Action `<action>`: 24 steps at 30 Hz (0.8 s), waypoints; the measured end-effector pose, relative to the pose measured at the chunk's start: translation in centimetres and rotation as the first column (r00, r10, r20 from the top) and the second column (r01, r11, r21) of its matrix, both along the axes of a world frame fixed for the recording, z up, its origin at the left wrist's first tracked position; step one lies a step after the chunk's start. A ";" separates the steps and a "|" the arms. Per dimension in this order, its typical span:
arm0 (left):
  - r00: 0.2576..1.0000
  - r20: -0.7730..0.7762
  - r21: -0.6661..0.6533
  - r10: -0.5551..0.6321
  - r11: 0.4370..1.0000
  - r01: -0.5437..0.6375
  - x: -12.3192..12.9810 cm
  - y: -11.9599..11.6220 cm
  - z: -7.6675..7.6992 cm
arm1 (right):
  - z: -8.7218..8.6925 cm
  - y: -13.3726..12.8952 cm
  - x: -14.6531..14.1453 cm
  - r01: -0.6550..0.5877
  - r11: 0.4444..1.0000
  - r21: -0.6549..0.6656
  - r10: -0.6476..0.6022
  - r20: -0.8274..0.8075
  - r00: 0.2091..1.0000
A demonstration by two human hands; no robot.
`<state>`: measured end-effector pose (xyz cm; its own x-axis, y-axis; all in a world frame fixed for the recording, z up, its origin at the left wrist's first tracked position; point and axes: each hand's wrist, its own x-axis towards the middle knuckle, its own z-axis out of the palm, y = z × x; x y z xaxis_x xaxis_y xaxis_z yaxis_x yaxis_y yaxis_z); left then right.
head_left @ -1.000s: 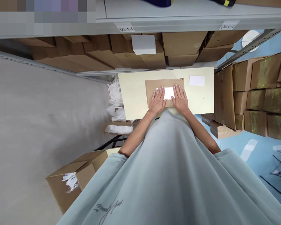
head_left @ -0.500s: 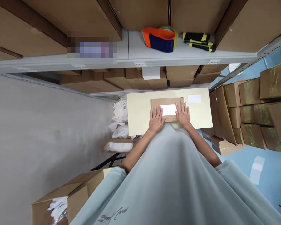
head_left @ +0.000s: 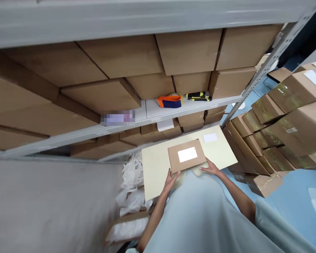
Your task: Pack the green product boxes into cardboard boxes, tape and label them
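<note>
A flat brown cardboard box [head_left: 175,160] with a white label [head_left: 187,154] on its top lies over the pale yellow board [head_left: 155,179], tilted a little. At its lower left corner is my left hand [head_left: 170,181], thumb and fingers around the edge. My right hand [head_left: 211,168] grips the lower right corner between thumb and fingers. A white slip of paper [head_left: 210,137] rests on the board to the right of the box.
Behind the board stands a metal shelf [head_left: 192,113] with cartons, an orange and blue tape dispenser [head_left: 170,101] and yellow-black cutters [head_left: 199,96]. Stacked cartons [head_left: 274,140] rise at the right. White plastic bags [head_left: 133,175] lie left of the board.
Both hands have moved from lying flat on the box's top to its lower corners. The view has tilted up, showing more of the shelf.
</note>
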<state>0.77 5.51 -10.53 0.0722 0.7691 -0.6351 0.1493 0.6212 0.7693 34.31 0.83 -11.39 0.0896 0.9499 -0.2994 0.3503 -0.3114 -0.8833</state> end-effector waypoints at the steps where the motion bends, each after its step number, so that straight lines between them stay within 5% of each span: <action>1: 1.000 0.027 0.046 -0.014 0.999 0.012 0.1 -0.1 0.1 | 0.2 0.1 -0.5 0.004 1.000 0.011 -0.004 -0.019 1.000; 7: 0.982 0.040 0.140 -0.183 0.974 0.176 -0.3 -0.3 2.5 | 3.6 -2.8 -2.6 0.178 0.982 0.069 -0.175 -0.045 0.984; 10: 0.933 0.106 0.182 -0.343 0.929 0.321 0.4 0.1 4.4 | 5.8 -8.0 -3.9 0.392 0.916 0.085 -0.389 -0.045 0.920; 14: 0.824 0.185 0.180 -0.535 0.843 0.507 4.8 -0.2 6.4 | 8.6 -16.7 -4.9 0.651 0.757 0.058 -0.650 -0.035 0.759; 19: 0.753 0.177 0.096 -0.634 0.772 0.628 11.2 -5.2 7.8 | 10.6 -27.1 -4.6 0.845 0.535 -0.012 -0.845 -0.023 0.534; 24: 0.639 0.227 0.169 -0.735 0.676 0.717 17.3 -11.9 9.0 | 10.3 -35.2 -1.7 0.891 0.450 0.061 -0.886 -0.093 0.454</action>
